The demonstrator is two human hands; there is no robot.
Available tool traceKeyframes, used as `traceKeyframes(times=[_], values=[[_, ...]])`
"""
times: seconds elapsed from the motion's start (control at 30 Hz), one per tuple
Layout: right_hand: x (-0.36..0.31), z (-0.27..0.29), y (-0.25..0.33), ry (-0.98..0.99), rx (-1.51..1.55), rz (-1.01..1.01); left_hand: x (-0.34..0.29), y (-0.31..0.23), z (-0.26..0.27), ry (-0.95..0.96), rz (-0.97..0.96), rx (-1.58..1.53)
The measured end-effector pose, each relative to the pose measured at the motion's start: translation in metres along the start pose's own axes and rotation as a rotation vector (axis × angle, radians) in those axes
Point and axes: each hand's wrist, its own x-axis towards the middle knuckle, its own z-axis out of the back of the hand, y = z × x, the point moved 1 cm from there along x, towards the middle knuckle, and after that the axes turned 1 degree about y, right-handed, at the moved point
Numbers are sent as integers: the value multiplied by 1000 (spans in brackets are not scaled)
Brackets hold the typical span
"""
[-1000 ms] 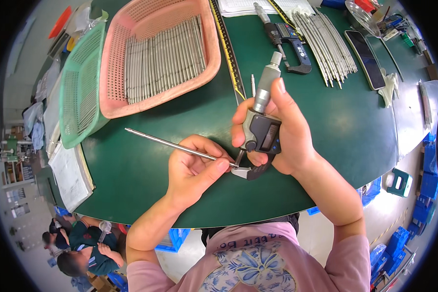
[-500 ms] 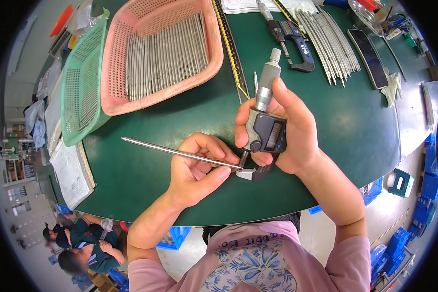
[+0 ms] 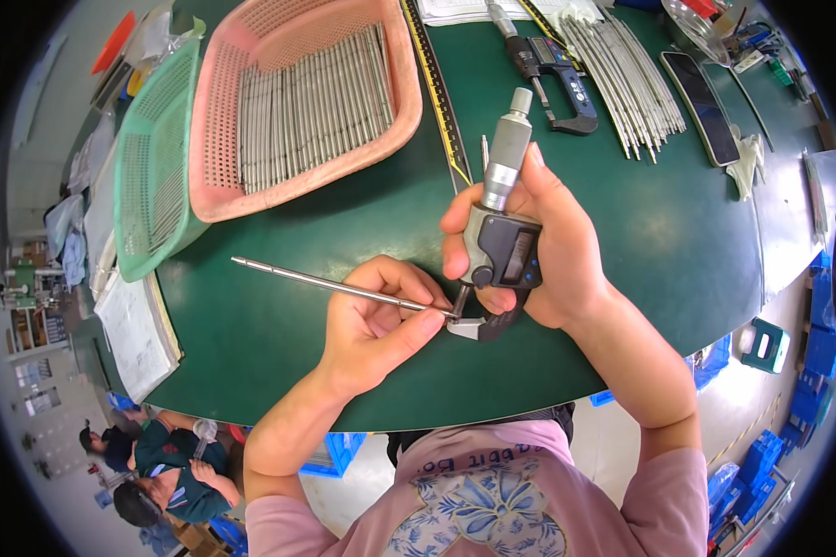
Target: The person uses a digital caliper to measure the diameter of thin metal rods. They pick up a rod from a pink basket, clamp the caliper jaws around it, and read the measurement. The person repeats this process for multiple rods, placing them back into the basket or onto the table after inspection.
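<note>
My left hand [image 3: 378, 325] pinches a slim metal rod [image 3: 320, 283] near its right end; the rod's far end points out to the left. That right end sits between the jaws of a digital micrometer [image 3: 503, 249], which my right hand [image 3: 567, 246] grips with its thimble pointing up and away. My right thumb lies along the thimble, and the fingers curl round the frame. A pink perforated basket [image 3: 215, 139] at the back left holds many similar rods [image 3: 316, 111] in a row. Another thin rod tip [image 3: 484, 153] shows behind the micrometer.
On the green table [image 3: 381, 223], a second micrometer [image 3: 553, 79], a bundle of rods [image 3: 627, 84] and a phone [image 3: 701, 107] lie at the back right. A green basket [image 3: 135, 190] and papers [image 3: 137, 334] are at the left. Co-workers [image 3: 181, 473] sit at lower left.
The micrometer and my right hand have shifted slightly left, and its display has turned a little. The rod stays in my left hand, its end still at the jaws.
</note>
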Motion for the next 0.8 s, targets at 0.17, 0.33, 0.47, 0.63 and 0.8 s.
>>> traceKeyframes(times=[0.17, 0.33, 0.47, 0.63, 0.8], values=[[-2, 1, 4, 34, 80, -45, 0, 0, 2, 15, -32, -8], [-2, 1, 2, 50, 84, -34, 0, -1, 2, 16, -22, 2], [-3, 1, 3, 51, 18, -23, 1, -1, 0, 18, -23, -13], [-4, 0, 5, 47, -1, -8, 0, -2, 1, 0, 4, -3], [-3, 0, 5, 62, 0, -2, 0, -2, -1, -66, 50, 26]])
